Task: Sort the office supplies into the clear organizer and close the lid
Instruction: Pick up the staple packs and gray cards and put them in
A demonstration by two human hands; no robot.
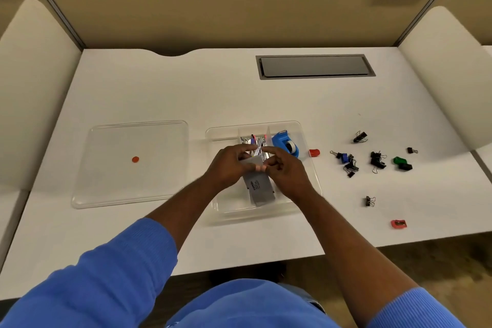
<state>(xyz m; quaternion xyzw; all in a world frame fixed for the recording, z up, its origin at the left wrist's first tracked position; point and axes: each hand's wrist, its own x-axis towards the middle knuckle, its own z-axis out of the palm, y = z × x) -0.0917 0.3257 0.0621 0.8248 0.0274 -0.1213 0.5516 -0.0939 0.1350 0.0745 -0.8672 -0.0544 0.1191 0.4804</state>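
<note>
**Inspector:** Position of the clear plastic divided organizer?

**Recorder:** On the white desk, centre front, uncovered. Its flat clear lid lies apart, just to the left, with a small red round dot on it.

**Inspector:** Hands?

**Recorder:** Both are over the middle compartment. The left hand grips the upper end of a flat grey rectangular pack, fingers curled round it. The right hand pinches the same end from the other side, index finger extended. The pack's lower end sits low in the compartment; I cannot tell whether it touches the floor.

**Inspector:** Contents?

**Recorder:** A blue tape dispenser in the right rear compartment. Silvery pink-tipped items lie beyond the hands, too blurred to identify.

**Inspector:** Outside?

**Recorder:** On the desk to the right are black, blue and green binder clips, a small red piece and a pink sharpener.
</note>
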